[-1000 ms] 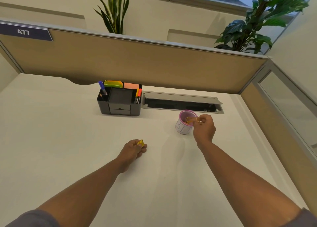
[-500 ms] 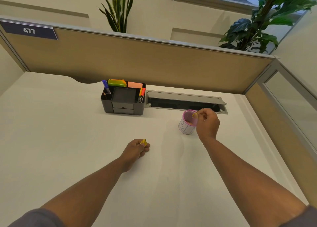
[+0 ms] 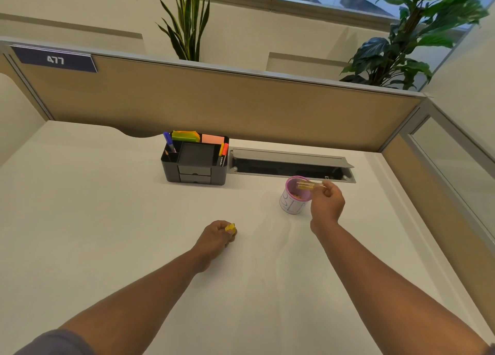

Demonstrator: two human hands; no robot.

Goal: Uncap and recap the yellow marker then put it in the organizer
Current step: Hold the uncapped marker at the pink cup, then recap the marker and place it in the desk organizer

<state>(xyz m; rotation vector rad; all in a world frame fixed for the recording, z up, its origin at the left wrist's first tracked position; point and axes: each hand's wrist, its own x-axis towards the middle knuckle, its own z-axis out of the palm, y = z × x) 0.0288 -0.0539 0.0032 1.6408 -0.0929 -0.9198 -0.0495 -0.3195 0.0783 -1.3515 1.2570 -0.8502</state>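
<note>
My right hand is closed on a thin yellow marker, which is motion-blurred and lies roughly level over the mouth of a pink-rimmed white cup. My left hand rests on the desk as a fist, pinching a small yellow cap at the fingertips. The black desk organizer stands at the back of the desk, left of the cup. It holds a blue pen, sticky notes and orange and yellow markers. Both hands are well apart from it.
A grey cable tray with its lid raised sits just behind the cup. A tan partition closes off the back of the white desk, and a glass panel borders the right side. Plants stand behind the partition.
My right hand has shifted slightly at the cup's rim and the marker now points left across the cup's mouth. My left hand has stayed still with the cap.
</note>
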